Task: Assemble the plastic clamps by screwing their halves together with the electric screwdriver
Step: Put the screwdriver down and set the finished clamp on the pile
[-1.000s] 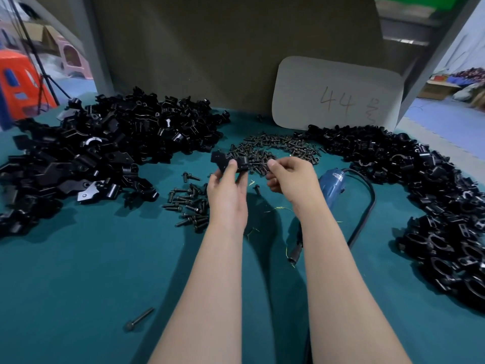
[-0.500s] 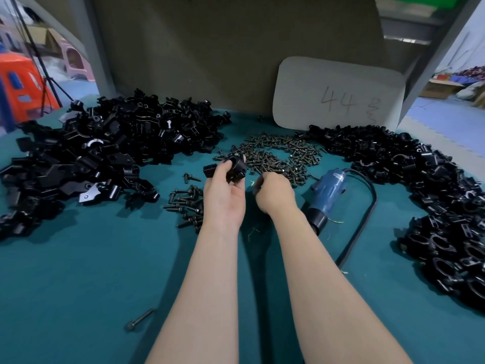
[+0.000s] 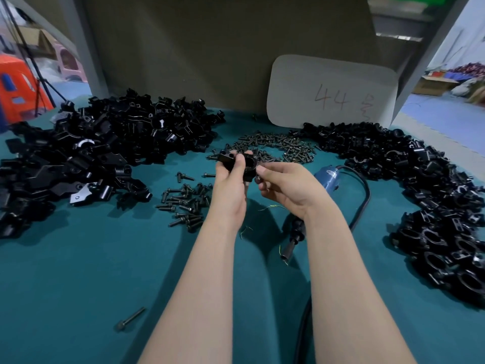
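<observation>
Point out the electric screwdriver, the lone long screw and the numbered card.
electric screwdriver [image 3: 326, 179]: head view, blue body.
long screw [image 3: 131, 318]: head view, middle of shaft.
numbered card [image 3: 332, 93]: head view, middle of face.

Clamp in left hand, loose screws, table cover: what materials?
Clamp: black plastic by the moulded look, semi-gloss highlights. Loose screws: probably metal with dark finish, dull glints. Table cover: teal fabric or felt, matt, with stray threads.

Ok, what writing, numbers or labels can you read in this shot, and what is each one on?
"44": handwritten on the pale board leaning against the back wall.
A scribbled mark just right of the "44" on the same board: cannot be read.
A pale label on the blue screwdriver: too blurred to read.
No other text shows.
</observation>
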Available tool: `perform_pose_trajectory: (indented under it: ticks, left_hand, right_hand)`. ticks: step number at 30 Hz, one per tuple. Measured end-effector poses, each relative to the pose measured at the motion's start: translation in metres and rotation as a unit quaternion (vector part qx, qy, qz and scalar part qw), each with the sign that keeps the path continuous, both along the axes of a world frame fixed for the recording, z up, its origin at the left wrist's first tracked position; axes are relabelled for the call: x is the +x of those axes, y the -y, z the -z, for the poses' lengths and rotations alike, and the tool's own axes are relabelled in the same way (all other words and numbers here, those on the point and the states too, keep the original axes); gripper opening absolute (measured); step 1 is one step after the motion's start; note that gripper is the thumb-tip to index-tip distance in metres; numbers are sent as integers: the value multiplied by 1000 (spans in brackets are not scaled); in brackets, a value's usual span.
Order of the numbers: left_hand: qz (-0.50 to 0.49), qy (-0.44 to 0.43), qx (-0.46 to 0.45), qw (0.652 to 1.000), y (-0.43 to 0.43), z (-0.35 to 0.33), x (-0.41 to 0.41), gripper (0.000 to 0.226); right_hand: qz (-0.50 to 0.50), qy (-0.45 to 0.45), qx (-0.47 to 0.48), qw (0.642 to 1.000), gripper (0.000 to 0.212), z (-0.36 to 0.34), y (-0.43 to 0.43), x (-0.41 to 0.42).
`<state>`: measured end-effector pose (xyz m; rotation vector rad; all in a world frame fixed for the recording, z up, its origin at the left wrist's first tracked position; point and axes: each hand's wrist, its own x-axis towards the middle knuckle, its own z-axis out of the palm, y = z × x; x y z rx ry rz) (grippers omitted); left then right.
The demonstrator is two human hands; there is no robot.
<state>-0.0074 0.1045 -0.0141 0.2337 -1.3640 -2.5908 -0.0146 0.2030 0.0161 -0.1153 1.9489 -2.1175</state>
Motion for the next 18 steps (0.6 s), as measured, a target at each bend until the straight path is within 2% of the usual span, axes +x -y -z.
perform_pose_trajectory:
  ticks: [3,5,9,12,14,16,18]
  left_hand:
    - [-54,18,-203,978,-4,6,-1,58]
    - [-79,14,-295,952,-5,10,1,68]
    - [-101,-4,-325,940,-3,9,2,63]
    - [-111,-20,-383,917,-3,13,2,55]
    - [-88,-41,-352,931,-3,16,-2,45]
    - [-30,-28,-248,968,-3,15,-5,35]
    - [15,7,-138,990,-4,12,-6,25]
  right_hand:
    - [-13,7,11,1000,11,2,1,0]
    - [-12,11,16,1000,11,4,1,-1]
    - [2,5,25,1000,12,6,1,-1]
    - [22,-26,34,999,14,6,-1,-3]
    - [30,-37,30,998,11,5,-2,-4]
    - [40,-45,16,998,8,4,-3,-5]
    - [62,-63,10,996,9,4,-4,-6]
